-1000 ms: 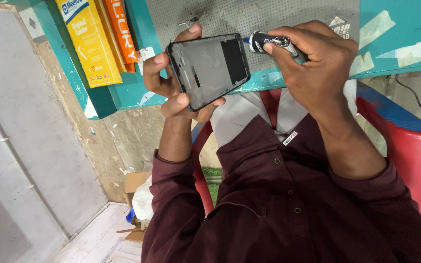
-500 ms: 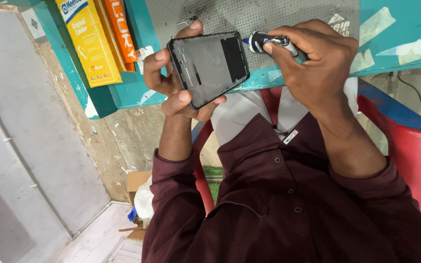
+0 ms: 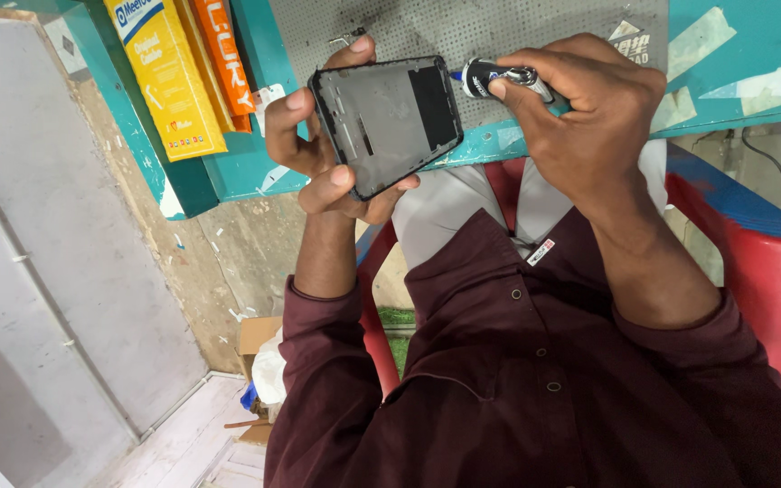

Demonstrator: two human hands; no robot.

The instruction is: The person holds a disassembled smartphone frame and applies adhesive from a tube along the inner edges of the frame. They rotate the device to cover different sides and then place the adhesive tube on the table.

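The fingers (image 3: 296, 99) of the left hand (image 3: 318, 149) are closed around a dark phone frame (image 3: 386, 122), thumb on its lower edge and the other fingertips on its far side, so the open inner face looks up at the camera. The right hand (image 3: 589, 117) is closed on a small glue tube (image 3: 499, 79) with a black and silver body, and its blue tip touches, or almost touches, the right edge of the frame near the upper corner. The frame is held in the air just over the front edge of the teal counter (image 3: 725, 90), above a grey perforated mat (image 3: 499, 27)

To do this step well, I think the left hand should keep the frame steady and a little tilted, while the right hand presses the tube only lightly and moves the tip slowly along the edge, so the line stays thin and does not run onto the inner parts

Compared with 0.5 s ago, almost nothing differs: the frame has the same tilt, the tube tip is at the same corner, and both grips are the same

Further out, 1 yellow box (image 3: 160, 77) and 1 orange box (image 3: 223, 54) lean at the left end of the counter. The person wears a dark red shirt (image 3: 517, 380) and sits on a red chair (image 3: 770, 262); a cardboard box (image 3: 255, 339) is on the floor below
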